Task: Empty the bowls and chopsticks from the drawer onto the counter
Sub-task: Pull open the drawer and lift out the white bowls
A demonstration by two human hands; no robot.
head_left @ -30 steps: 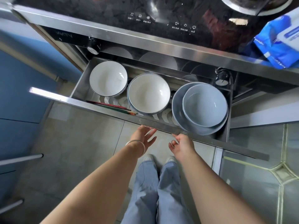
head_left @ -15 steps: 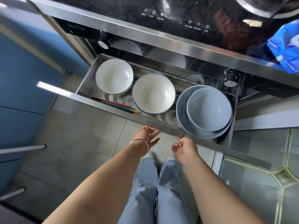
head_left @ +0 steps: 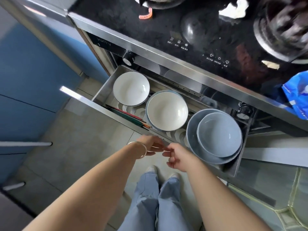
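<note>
Since the drawer (head_left: 100,99) stands pulled well out from under the cooktop (head_left: 208,30), everything in it lies open to reach from above: a small white bowl (head_left: 131,88) at the back left, a larger white bowl (head_left: 167,111) beside it, and two grey bowls (head_left: 219,134) nested on the right, which saves room. Chopsticks (head_left: 129,116) lie flat along the front wall, just left of the larger white bowl. Both hands hover at the drawer's front edge, holding nothing: the left hand (head_left: 152,145) loosely spread, the right hand (head_left: 176,155) with fingers relaxed and slightly curled. Nothing has reached the table yet, so the emptying has probably not begun.
</note>
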